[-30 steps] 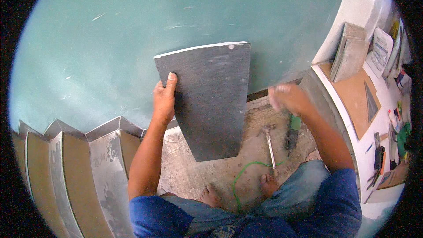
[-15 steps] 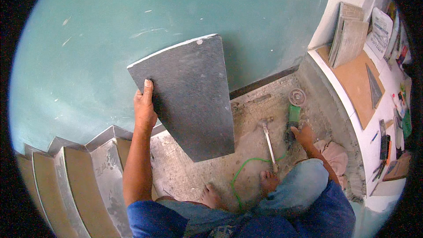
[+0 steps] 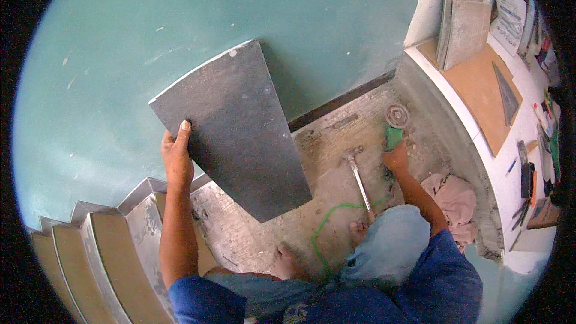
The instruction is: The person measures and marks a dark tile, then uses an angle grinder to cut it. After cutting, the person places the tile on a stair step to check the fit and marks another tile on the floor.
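Observation:
My left hand point(image 3: 177, 155) grips the left edge of a dark grey tile point(image 3: 240, 132), thumb on its face and the other fingers hidden behind. The tile is wedge-shaped, tilted, with a pale curved upper edge, and is held up in front of the green wall. Down at the right, my right hand point(image 3: 397, 159) is closed round the body of a green angle grinder point(image 3: 393, 138) on the floor. The grinder's round disc point(image 3: 397, 116) points away from me; most of its body is hidden under my hand.
A hammer point(image 3: 361, 181) and a green cord point(image 3: 327, 222) lie on the rough floor, near my bare feet. Tiled stairs point(image 3: 114, 246) descend at the left. A pinkish cloth point(image 3: 451, 204) lies at the right, beside a white ledge holding stacked tiles point(image 3: 465, 30), a board point(image 3: 474, 105) and several tools.
My right hand has moved forward along the grinder and closed round its body. The tile in my left hand has shifted left and tilted slightly; the view has also shifted.

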Tool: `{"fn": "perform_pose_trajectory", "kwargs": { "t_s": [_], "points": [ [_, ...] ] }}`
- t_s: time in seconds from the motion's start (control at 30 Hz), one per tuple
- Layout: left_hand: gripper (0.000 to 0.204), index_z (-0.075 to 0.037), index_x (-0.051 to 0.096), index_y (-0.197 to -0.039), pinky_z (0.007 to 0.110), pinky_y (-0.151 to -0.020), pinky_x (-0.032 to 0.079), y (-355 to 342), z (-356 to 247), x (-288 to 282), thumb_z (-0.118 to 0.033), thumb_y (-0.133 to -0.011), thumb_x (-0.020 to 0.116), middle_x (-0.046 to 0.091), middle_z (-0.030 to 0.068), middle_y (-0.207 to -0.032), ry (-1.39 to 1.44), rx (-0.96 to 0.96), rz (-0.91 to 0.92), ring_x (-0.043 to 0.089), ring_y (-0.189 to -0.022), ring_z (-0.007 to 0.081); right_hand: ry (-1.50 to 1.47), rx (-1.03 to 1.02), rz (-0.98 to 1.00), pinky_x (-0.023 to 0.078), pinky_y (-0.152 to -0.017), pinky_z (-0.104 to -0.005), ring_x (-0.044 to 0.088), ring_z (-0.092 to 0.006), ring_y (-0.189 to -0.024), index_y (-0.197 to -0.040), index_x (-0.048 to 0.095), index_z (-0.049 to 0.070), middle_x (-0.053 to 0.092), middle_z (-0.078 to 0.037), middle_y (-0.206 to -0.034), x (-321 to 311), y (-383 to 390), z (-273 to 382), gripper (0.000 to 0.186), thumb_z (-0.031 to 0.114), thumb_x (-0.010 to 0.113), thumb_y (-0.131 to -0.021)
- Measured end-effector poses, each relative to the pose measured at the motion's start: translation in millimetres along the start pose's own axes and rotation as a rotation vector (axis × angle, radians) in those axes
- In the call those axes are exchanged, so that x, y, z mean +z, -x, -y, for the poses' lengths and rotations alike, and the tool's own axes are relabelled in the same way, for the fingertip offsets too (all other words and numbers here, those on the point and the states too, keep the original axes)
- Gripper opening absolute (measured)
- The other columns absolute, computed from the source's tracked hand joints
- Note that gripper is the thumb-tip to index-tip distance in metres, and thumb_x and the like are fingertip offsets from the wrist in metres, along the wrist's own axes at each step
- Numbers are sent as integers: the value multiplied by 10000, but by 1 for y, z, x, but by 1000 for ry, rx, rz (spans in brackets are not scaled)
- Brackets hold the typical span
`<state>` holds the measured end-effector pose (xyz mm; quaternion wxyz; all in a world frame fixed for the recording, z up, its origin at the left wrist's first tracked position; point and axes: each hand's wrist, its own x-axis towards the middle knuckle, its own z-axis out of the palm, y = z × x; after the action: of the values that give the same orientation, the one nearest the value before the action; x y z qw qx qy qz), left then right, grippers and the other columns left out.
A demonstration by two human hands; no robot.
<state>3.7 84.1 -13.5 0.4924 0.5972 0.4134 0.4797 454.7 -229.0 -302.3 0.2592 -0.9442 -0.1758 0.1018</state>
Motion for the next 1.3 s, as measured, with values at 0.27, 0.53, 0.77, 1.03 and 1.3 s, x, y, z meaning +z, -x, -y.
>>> {"fn": "perform_pose_trajectory", "kwargs": {
  "t_s": [0.27,0.53,0.77,1.03,1.3],
  "points": [
    [338,-40,632,-1037,273,-767,467,12,-5,-11,-372,-984,670,631,39,-930,-111,35,-226,569,-849,128,-730,66,204,532,-695,-376,650,-213,-784,-1143,575,24,655,-93,-920,-48,31,16,461,150,741,-732],
    [85,-28,605,-919,293,-799,466,98,-54,64,-85,-941,663,615,86,-928,-467,589,279,557,-879,147,-1391,240,600,587,-648,-385,680,-229,-707,-1161,598,-22,688,-111,-903,-108,44,65,439,288,702,-868],
    [501,4,519,-1290,319,-858,523,165,24,229,-251,-927,752,663,125,-1087,-56,-279,973,635,-1005,175,-1896,93,983,614,-806,-477,694,-303,-968,-1288,557,-57,663,-211,-1158,-111,66,109,559,326,655,-892],
    [648,11,478,-1355,323,-832,522,171,25,269,-368,-907,753,676,107,-1052,-33,-349,940,645,-942,177,-1727,112,785,628,-718,-416,719,-263,-844,-1208,598,-20,696,-162,-1024,-123,70,145,478,302,734,-882],
    [671,4,427,-1486,298,-808,535,150,8,248,-238,-937,728,655,117,-1169,41,-299,942,652,-952,154,-1521,238,901,621,-664,-421,707,-249,-772,-1105,614,30,696,-154,-929,-149,56,176,412,336,758,-870]
  ]
}}
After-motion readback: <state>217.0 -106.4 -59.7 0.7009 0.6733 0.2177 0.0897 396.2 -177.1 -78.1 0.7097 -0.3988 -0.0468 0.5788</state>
